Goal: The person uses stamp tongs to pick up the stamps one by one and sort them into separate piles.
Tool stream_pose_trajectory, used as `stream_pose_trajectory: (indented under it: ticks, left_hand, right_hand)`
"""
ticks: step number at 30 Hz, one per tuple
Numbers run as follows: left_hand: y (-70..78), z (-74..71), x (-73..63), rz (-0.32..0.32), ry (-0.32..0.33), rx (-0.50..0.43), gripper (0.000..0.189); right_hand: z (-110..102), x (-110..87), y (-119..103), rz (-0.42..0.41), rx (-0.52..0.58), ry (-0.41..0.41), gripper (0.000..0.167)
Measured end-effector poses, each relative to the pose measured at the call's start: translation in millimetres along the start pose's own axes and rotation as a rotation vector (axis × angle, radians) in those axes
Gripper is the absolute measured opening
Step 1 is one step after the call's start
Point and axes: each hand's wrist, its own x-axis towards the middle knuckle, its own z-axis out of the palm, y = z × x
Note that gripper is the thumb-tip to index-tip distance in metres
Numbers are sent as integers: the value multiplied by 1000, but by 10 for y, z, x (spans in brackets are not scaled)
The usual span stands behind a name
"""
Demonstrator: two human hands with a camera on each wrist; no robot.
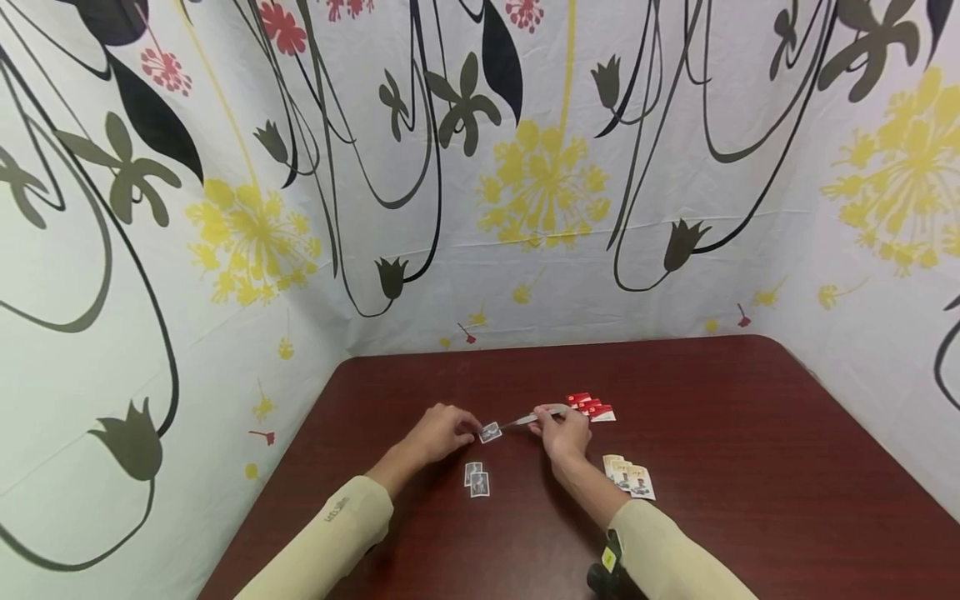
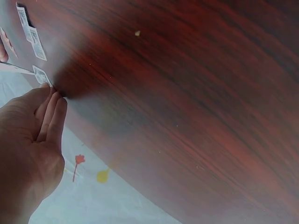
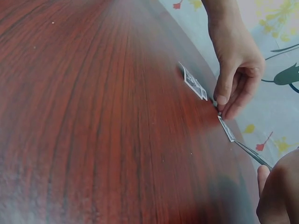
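Observation:
A small grey-and-white picture card [image 1: 491, 432] is between the two hands, just above or on the table; which one, I cannot tell. My left hand [image 1: 442, 429] pinches its left edge between thumb and fingertips, as the card [image 2: 41, 75] in the left wrist view also shows. Metal tweezers [image 1: 536, 417] are gripped in my right hand [image 1: 566, 435], pointing left. In the right wrist view, the tips of the tweezers [image 3: 252, 155] meet the card's other end. Two similar grey cards [image 1: 479, 484] lie overlapping nearer the body.
Several red-and-white cards [image 1: 602, 413] lie fanned beyond my right hand. Overlapping cream cards [image 1: 641, 482] lie beside the right forearm. The dark red wooden table [image 1: 720, 417] borders a flower-patterned cloth [image 1: 465, 225] at the back and sides.

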Motion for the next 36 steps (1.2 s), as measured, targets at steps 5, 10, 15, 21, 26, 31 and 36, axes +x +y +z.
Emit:
stream_pose_trajectory:
  ticks: [5, 10, 15, 21, 26, 31, 36]
  left_hand:
    - [12, -31, 7, 8, -13, 18, 14]
    - [24, -22, 1, 26, -18, 24, 13]
    - [27, -5, -2, 27, -7, 15, 12]
    - [10, -3, 1, 14, 0, 6, 13]
    - [1, -9, -4, -3, 28, -38, 18]
    - [12, -13, 1, -5, 55, -126, 22]
    - [27, 22, 35, 4, 51, -172, 21]
  right_hand:
    - [-13, 35, -5, -25, -34, 20, 17]
    - [-26, 45, 9, -13, -45, 36, 15]
    - [-45, 30, -6, -11, -25, 21, 16]
    - [-111, -22, -38, 24, 55, -23, 20]
    - [-184, -104, -53, 53, 69, -52, 20]
    - [-221, -196, -48, 82, 50, -87, 20]
    - [-217, -243, -45, 96, 60, -85, 21]
